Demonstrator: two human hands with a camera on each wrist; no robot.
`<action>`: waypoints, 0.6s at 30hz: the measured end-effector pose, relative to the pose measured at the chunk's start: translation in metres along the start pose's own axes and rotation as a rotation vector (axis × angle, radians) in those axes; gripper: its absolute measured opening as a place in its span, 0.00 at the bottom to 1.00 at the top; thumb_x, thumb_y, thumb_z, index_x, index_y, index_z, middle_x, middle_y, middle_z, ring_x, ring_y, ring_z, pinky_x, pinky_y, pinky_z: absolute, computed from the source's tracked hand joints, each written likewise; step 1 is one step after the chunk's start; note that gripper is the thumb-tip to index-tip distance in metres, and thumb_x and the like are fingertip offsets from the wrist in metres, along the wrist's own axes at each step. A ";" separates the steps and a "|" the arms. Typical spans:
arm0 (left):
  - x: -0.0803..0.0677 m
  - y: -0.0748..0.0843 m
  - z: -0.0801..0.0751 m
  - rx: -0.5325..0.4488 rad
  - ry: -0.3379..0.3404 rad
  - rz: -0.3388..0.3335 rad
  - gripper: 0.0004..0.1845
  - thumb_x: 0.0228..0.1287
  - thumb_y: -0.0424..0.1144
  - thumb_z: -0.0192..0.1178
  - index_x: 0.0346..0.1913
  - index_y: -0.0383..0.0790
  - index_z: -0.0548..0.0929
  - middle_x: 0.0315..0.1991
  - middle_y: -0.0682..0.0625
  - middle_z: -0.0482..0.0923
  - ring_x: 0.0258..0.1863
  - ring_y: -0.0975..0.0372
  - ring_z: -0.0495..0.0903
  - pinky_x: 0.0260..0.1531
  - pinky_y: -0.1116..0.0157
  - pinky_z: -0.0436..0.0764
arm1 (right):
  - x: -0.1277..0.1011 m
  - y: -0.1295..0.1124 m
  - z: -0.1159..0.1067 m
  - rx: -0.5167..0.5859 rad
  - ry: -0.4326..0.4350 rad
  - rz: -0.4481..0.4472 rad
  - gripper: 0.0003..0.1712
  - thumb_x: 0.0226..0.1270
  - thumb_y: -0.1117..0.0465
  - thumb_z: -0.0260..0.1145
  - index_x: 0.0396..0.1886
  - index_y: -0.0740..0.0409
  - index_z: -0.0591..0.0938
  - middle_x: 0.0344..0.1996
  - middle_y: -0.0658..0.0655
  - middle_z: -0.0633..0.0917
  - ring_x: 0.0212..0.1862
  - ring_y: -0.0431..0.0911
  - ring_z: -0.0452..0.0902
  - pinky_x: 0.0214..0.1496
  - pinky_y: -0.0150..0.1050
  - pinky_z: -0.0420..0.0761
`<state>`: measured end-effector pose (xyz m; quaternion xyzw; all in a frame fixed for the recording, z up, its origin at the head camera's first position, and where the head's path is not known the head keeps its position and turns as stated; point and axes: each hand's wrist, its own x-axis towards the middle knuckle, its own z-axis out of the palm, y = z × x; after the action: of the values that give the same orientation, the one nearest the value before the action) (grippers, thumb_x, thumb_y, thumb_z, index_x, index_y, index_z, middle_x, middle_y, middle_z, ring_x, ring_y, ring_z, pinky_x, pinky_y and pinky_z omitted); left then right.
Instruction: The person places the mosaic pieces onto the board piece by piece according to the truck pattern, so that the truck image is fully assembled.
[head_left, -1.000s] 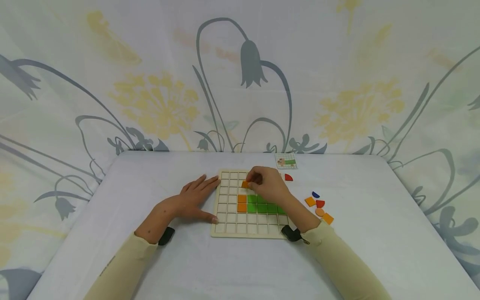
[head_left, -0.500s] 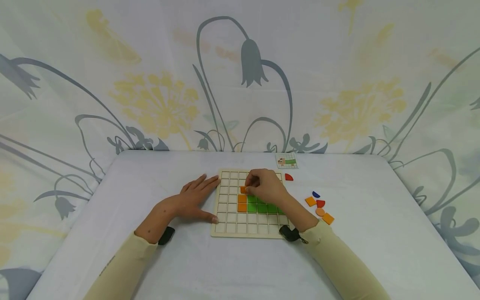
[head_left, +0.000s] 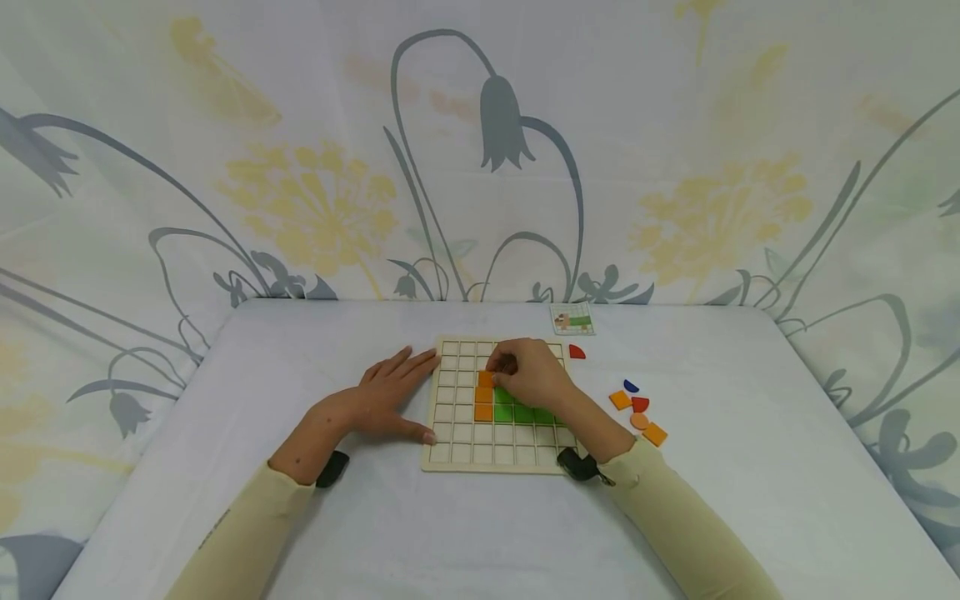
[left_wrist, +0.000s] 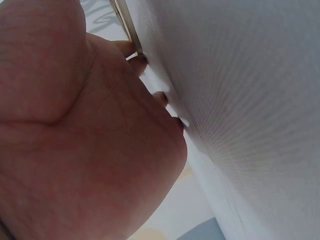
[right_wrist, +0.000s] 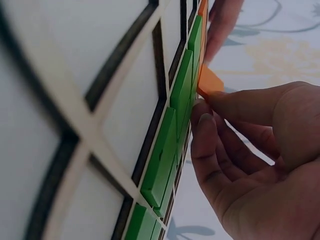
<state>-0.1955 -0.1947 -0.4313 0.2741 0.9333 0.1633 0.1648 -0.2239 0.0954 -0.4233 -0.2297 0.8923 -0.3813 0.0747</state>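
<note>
Right hand (head_left: 528,377) pinched orange square tile (head_left: 485,379) over wooden grid board (head_left: 459,454); we kept left hand (head_left: 390,396) flat, fingers straight, beside it.

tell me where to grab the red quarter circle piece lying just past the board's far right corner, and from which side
Probably from straight above, pinching the red quarter-circle piece across its edges, one fingertip on a straight side and one on the curve. It lies flat on the table, so there is nothing to get under, and the wooden grid board crowds its left side.
</note>
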 end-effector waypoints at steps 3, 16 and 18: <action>0.000 0.000 -0.001 0.002 -0.002 -0.003 0.66 0.60 0.70 0.72 0.88 0.46 0.46 0.88 0.50 0.40 0.86 0.44 0.34 0.80 0.37 0.45 | 0.001 0.000 0.000 -0.006 -0.001 -0.007 0.04 0.71 0.69 0.73 0.40 0.57 0.89 0.33 0.49 0.88 0.35 0.42 0.82 0.44 0.40 0.83; 0.000 0.001 -0.002 -0.009 -0.004 0.001 0.65 0.60 0.69 0.72 0.88 0.44 0.46 0.88 0.48 0.41 0.86 0.42 0.35 0.79 0.36 0.46 | 0.002 0.000 0.001 -0.036 0.025 -0.023 0.03 0.70 0.70 0.72 0.38 0.58 0.88 0.32 0.50 0.87 0.35 0.43 0.81 0.43 0.39 0.83; -0.001 0.002 -0.002 -0.014 -0.008 -0.003 0.65 0.60 0.68 0.73 0.88 0.45 0.46 0.88 0.49 0.41 0.86 0.43 0.34 0.80 0.36 0.46 | 0.002 0.000 0.001 -0.041 0.021 -0.024 0.03 0.70 0.70 0.73 0.39 0.59 0.89 0.32 0.50 0.87 0.35 0.43 0.81 0.43 0.39 0.83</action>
<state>-0.1948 -0.1941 -0.4289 0.2721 0.9319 0.1686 0.1705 -0.2250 0.0939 -0.4241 -0.2378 0.8978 -0.3663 0.0560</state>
